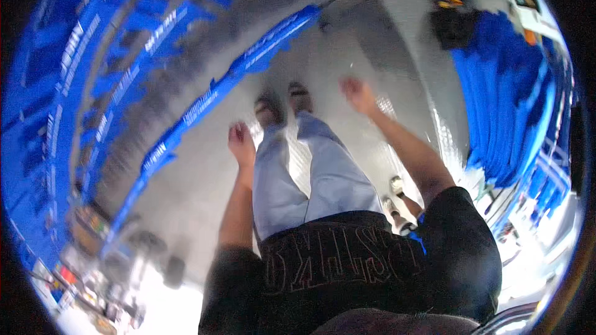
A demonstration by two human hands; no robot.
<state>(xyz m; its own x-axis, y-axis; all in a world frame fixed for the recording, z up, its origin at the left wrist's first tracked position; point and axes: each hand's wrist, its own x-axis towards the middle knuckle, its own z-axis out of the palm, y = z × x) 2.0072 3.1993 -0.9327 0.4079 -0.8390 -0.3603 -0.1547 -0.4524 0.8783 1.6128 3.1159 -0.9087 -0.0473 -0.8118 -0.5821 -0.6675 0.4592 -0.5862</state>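
Head view: we're seeing left hand (240,138) and right hand (356,92) hanging well apart over the grey floor (192,189), no object showing in either; blur is hiding finger closure, so we can't tell. Nothing is being handled; what's done or left we're not able to judge. Long blue cloth row (273,40), white-lettered, is running left of left hand, not touching; pleated blue cloth (500,99) is hanging right.

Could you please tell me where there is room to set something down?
Bare floor shows between the right hand and the blue pile, and between the left hand and the nearest blue strip. More blue strips crowd the far left; blurred clutter crowds the lower left.
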